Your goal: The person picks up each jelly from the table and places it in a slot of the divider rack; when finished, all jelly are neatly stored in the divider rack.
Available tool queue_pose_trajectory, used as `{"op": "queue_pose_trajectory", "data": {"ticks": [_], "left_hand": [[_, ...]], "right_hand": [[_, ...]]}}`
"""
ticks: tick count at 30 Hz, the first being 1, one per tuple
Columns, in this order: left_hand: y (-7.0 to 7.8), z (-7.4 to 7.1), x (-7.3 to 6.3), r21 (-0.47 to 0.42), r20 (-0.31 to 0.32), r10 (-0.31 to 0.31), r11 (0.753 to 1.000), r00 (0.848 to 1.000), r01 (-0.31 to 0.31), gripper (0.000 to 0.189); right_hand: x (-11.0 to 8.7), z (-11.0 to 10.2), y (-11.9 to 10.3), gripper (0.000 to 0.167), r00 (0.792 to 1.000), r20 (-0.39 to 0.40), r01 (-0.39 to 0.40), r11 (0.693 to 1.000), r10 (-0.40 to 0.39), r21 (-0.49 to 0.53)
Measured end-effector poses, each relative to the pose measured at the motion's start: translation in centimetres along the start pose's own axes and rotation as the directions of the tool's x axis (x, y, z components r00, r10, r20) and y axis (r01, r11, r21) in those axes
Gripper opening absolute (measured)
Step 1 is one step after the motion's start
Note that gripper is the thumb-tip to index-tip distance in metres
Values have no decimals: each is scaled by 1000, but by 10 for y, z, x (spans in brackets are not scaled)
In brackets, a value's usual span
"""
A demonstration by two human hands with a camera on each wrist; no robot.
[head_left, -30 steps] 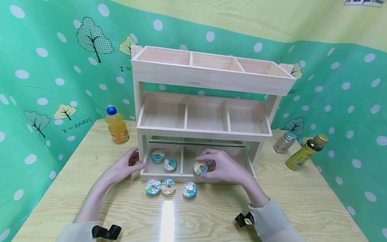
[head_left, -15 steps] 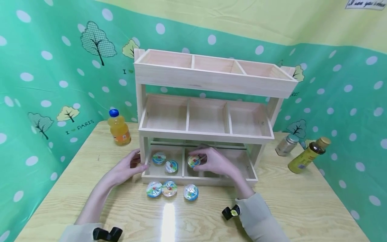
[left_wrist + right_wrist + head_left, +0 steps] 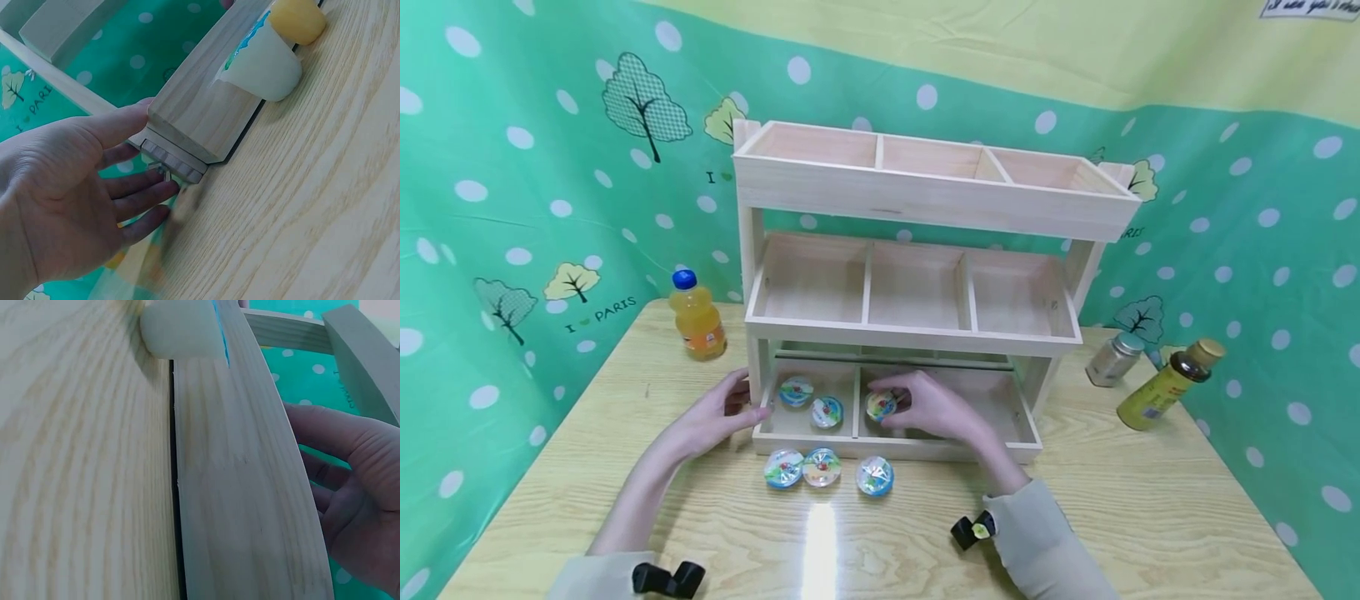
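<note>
A three-tier wooden shelf (image 3: pixel 936 200) stands on the table. My left hand (image 3: pixel 715 415) grips the left end of its bottom tray, thumb (image 3: pixel 128 122) at the front corner and fingers along the side. My right hand (image 3: pixel 936 406) pinches a small jelly cup (image 3: pixel 880 405) with a yellowish lid, low in the middle compartment beside the divider. In the right wrist view, the tray's front board (image 3: pixel 244 487) hides that cup. Two blue-lidded jelly cups, a rear one (image 3: pixel 795 391) and a front one (image 3: pixel 827 412), sit in the left compartment.
Before the shelf stand three more jelly cups: a left one (image 3: pixel 784 468), a middle one (image 3: pixel 822 467) and a right one (image 3: pixel 875 476). An orange drink bottle (image 3: pixel 698 317) is left; a silver-grey jar (image 3: pixel 1115 359) and a yellow-green bottle (image 3: pixel 1168 385) are right.
My right hand has carried its jelly cup left and slightly back, toward the divider, then stayed nearly still in the last half second. My left hand keeps its place on the shelf.
</note>
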State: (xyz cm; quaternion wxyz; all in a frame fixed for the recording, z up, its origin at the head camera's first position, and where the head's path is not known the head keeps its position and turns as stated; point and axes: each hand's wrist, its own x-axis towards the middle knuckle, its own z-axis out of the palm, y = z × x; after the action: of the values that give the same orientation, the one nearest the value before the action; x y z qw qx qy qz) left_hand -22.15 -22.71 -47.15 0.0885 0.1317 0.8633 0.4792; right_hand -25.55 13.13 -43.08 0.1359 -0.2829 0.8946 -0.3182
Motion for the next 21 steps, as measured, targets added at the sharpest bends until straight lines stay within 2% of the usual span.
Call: {"op": "queue_pose_trajectory", "data": {"ticks": [8,21], "left_hand": [[0,1,-1,12,-6,-21,1000,1000,21,82],[-3,0,1,0,-2,6,1000,1000,-6,83]], "right_hand": [[1,5,1,52,1000,-2,23,998,-23,-64],[2,9,3,50,998,16,64,991,-62,-119]]}}
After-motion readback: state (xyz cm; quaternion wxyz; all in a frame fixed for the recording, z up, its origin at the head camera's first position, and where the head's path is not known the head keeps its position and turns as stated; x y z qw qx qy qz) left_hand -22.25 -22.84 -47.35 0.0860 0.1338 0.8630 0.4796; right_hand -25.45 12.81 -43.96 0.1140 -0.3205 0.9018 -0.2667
